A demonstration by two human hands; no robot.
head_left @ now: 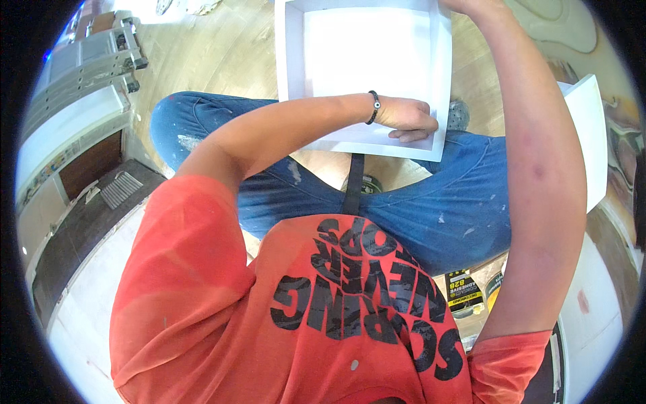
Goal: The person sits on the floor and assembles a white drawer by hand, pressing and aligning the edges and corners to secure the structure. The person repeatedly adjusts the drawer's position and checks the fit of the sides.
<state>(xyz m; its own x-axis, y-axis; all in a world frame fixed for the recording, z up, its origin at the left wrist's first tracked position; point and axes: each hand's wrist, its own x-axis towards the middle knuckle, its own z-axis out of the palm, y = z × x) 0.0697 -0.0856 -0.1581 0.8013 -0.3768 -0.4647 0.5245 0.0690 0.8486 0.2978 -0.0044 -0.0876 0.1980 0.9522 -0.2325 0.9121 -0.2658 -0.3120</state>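
Observation:
A shallow white box (363,147), open-topped like a drawer, stands in front of my crossed legs. My left hand (409,121), with a dark beaded bracelet (373,106) at the wrist, reaches inside it at the near right corner. Its fingers are curled in against the right wall. Whether they pinch something small cannot be made out. My right hand (465,5) grips the box's far right corner at the picture's top edge, where the frame cuts off most of its fingers.
Behind my right forearm stands a white panel (592,135). Below my right thigh are a black-and-yellow labelled container (465,296) and another partly hidden one. A round tin (363,184) sits between my legs. Metal rails (87,74) lie at the far left, on a wood-look floor (195,60).

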